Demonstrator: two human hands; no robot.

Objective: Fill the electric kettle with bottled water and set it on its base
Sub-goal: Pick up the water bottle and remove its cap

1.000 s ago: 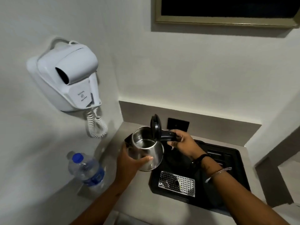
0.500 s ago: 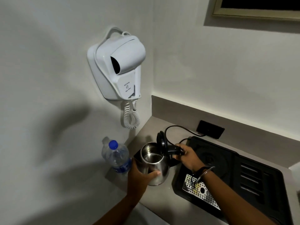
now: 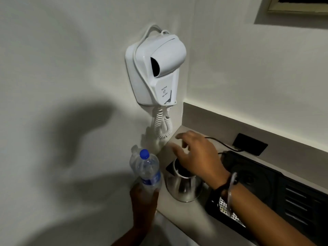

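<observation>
The steel electric kettle (image 3: 182,189) stands on the grey counter (image 3: 188,215), left of the black tray; its top is partly hidden by my right hand. My right hand (image 3: 197,155) hovers over the kettle with fingers spread, holding nothing. My left hand (image 3: 143,197) grips the lower part of a clear water bottle (image 3: 147,169) with a blue cap and blue label, upright, just left of the kettle. The round kettle base (image 3: 248,176) sits in the black tray, to the kettle's right.
A white wall-mounted hair dryer (image 3: 156,71) with a coiled cord hangs above the counter corner. The black tray (image 3: 292,197) has a perforated metal insert (image 3: 227,208). A black cord runs to a wall socket (image 3: 250,144). A picture frame hangs top right.
The kettle has been set down on the counter. My left hand left the kettle body and took hold of the bottle. My right hand let go of the handle and now hovers open.
</observation>
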